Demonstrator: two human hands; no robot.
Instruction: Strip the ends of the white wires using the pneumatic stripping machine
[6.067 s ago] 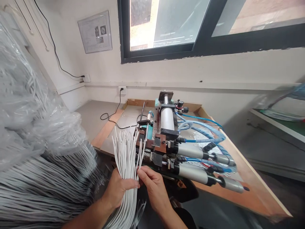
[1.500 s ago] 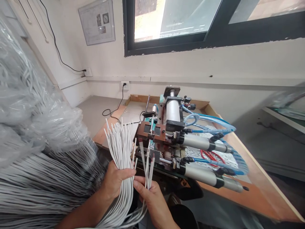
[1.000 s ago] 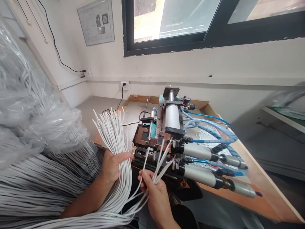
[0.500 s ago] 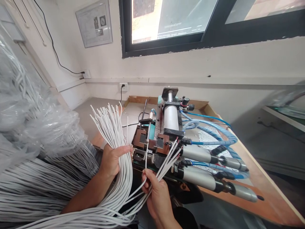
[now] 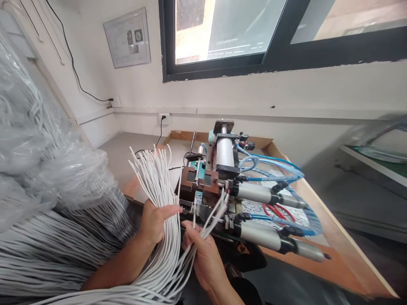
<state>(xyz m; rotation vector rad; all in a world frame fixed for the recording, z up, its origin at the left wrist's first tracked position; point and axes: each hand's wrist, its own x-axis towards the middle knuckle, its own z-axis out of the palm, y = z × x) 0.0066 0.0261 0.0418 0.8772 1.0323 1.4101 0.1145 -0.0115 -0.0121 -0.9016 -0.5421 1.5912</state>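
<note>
A thick bundle of white cables (image 5: 152, 173) stands fanned out at the top, with my left hand (image 5: 155, 220) wrapped round it and the thumb across its front. Just to the right, my right hand (image 5: 202, 250) pinches a few separate white cables (image 5: 216, 216), whose upper ends are blurred. One thin cable rises upright from its fingertips. Both hands are close together in front of a pneumatic machine (image 5: 203, 182) with brown plates and silver cylinders (image 5: 259, 235).
Plastic-wrapped cables (image 5: 47, 161) fill the left side, with more grey-white cables (image 5: 57, 245) below. Blue hoses (image 5: 280, 169) and a red coiled hose (image 5: 280, 212) lie at the machine's right. A wooden edge (image 5: 343, 237) borders the table. Behind are a wall and a window (image 5: 222, 34).
My right hand has moved slightly left, and its upright cable has come away from the machine's plates. The lower plate assembly and cylinder rods have shifted, and the red hose now shows.
</note>
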